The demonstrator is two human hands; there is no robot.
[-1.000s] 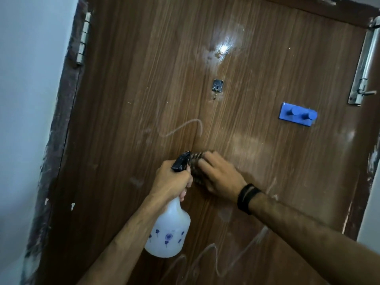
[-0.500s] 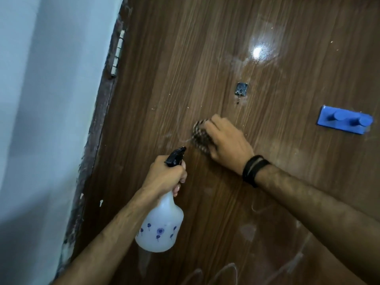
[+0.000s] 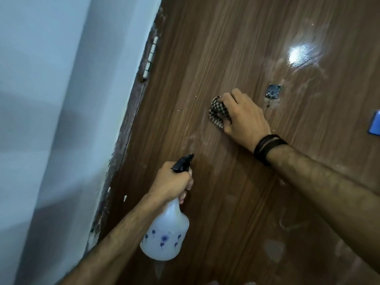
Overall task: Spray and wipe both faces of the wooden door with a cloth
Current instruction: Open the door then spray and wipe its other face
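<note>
R hand point(image 3: 244, 118) grip presses a bunched checked cloth point(image 3: 218, 113) flat on the wooden door point(image 3: 226, 48), up and to the R of the L hand point(image 3: 171, 182), whose grip is clenched on a spray bottle point(image 3: 165, 235) w/ nozzle aimed at the door below the cloth; bottle contents can't tell.

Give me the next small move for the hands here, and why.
Probably slide the right hand, pressing the checked cloth on the door, down-left onto the pale smear. The spray bottle in the left hand points there.
</note>
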